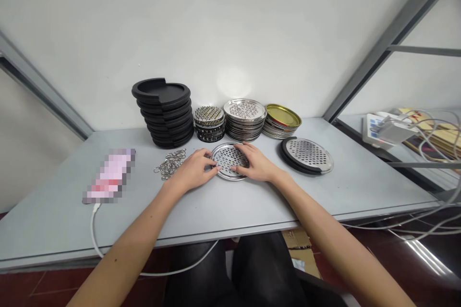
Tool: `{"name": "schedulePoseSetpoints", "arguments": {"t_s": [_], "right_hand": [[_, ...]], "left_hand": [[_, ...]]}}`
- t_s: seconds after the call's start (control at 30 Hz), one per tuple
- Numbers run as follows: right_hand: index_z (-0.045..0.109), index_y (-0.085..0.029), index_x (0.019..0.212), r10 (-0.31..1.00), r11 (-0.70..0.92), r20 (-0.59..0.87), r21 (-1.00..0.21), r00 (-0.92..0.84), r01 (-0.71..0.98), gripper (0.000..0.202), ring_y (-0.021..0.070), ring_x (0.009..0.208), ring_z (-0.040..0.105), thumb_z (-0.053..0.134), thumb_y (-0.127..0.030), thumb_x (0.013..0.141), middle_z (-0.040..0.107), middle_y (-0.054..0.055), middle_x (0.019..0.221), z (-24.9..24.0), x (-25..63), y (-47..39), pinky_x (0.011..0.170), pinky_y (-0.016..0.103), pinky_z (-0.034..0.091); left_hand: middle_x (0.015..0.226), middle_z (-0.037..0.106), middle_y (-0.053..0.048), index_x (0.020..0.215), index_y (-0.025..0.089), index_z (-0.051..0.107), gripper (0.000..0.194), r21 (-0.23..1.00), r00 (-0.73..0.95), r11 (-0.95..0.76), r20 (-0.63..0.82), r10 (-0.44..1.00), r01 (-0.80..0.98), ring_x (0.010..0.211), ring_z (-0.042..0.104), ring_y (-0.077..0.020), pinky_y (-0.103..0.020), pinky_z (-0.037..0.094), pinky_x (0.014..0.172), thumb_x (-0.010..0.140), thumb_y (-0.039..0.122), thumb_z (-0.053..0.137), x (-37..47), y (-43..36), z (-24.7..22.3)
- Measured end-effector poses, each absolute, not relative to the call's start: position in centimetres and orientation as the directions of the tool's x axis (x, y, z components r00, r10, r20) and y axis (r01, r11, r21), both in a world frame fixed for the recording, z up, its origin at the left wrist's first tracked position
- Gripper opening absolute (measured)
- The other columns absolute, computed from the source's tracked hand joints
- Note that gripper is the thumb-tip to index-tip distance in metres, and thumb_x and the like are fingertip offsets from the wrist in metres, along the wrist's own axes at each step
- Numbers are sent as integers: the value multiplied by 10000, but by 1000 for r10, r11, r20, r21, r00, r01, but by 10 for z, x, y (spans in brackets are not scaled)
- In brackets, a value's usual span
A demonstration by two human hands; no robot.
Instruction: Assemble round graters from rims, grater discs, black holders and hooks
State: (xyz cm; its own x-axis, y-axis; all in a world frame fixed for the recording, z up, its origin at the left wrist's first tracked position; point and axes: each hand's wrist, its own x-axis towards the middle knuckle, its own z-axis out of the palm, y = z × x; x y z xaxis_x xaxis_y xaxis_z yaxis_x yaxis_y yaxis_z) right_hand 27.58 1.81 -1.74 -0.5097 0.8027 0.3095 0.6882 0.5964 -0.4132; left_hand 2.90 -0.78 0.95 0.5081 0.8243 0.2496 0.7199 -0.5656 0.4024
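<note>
Tabletop [252,208], grey, bears a tall stack of black round holders [167,122] at back left. Right hand [260,163] grasps the right rim of a perforated grater disc [227,160]; left hand [196,170] grasps its left rim. Disc sits mid-table, between both. Small metal pieces [171,164], possibly rings, lie heaped beside left hand.

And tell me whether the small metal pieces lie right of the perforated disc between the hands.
No, the small metal pieces lie left of the perforated disc, beside the left hand.
</note>
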Motion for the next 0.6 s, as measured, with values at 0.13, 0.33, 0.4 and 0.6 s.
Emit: {"name": "schedulePoseSetpoints", "arguments": {"t_s": [0.13, 0.33, 0.4, 0.6], "right_hand": [[429, -47, 1379, 803, 596, 291, -409, -521, 691, 804, 388, 1331, 394, 638, -538, 778, 507, 235, 1361, -16, 276, 18, 1080, 537, 343], [460, -77, 1360, 805, 593, 308, -435, -507, 678, 733, 368, 1303, 433, 611, -530, 803, 537, 210, 1337, -18, 276, 20, 1073, 522, 352], [468, -76, 1352, 807, 591, 307, -432, -505, 681, 738, 371, 1291, 444, 624, -529, 791, 544, 207, 1329, -18, 276, 20, 1070, 520, 355], [461, -83, 1362, 799, 601, 314, -423, -512, 678, 723, 359, 1270, 465, 580, -546, 821, 553, 199, 1321, -18, 277, 21, 1066, 503, 364]], "left_hand": [[1122, 590, -79, 959, 235, 757, 271, 403, 517, -574, 250, 819, 713, 1035, 594, -250, -394, 470, 958, 872, 388, 551, 29, -8, 9], [1115, 586, -73, 969, 244, 758, 278, 423, 514, -570, 250, 821, 705, 1028, 592, -246, -389, 471, 964, 864, 414, 565, 29, -8, 8], [1115, 584, -73, 977, 239, 758, 279, 434, 513, -569, 250, 821, 699, 1019, 593, -242, -388, 472, 961, 858, 414, 577, 29, -8, 8], [1114, 587, -79, 965, 236, 760, 276, 406, 535, -593, 258, 804, 695, 1052, 575, -249, -393, 463, 970, 864, 418, 577, 28, -8, 8]]}}
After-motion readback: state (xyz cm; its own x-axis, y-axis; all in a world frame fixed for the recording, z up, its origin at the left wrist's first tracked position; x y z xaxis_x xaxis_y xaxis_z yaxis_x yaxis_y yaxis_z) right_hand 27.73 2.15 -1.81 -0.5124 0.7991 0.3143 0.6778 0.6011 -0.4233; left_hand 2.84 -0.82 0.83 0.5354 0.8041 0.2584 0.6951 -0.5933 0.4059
